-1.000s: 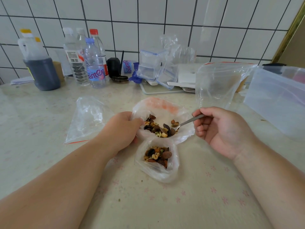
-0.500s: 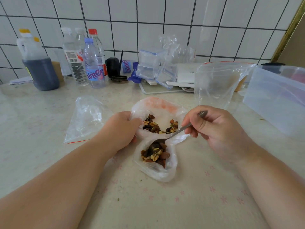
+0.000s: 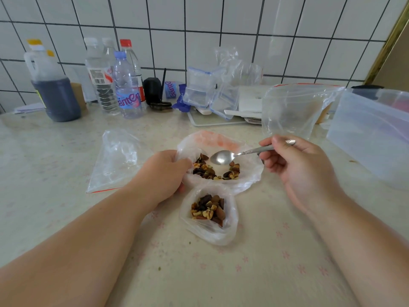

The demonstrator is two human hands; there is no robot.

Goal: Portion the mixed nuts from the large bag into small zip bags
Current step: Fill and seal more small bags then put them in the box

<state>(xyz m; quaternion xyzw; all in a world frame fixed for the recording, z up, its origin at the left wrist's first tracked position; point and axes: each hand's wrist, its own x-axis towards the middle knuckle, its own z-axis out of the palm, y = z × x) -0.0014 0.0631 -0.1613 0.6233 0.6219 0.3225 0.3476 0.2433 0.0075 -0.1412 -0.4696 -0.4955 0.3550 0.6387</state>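
The large bag lies open on the counter with mixed nuts inside. My left hand grips its left rim and holds it open. Just in front of it sits a small bag, open at the top, with a heap of nuts in it. My right hand pinches the handle of a metal spoon. The spoon's bowl is empty and hovers over the nuts in the large bag.
An empty zip bag lies flat to the left. Another clear bag stands open behind my right hand, next to a plastic tub on the right. Bottles, a dark jug and more bags line the tiled wall.
The spoon carried nuts from the large bag to the small bag, tipped them in, and is back above the large bag, empty. My left hand has kept its grip.
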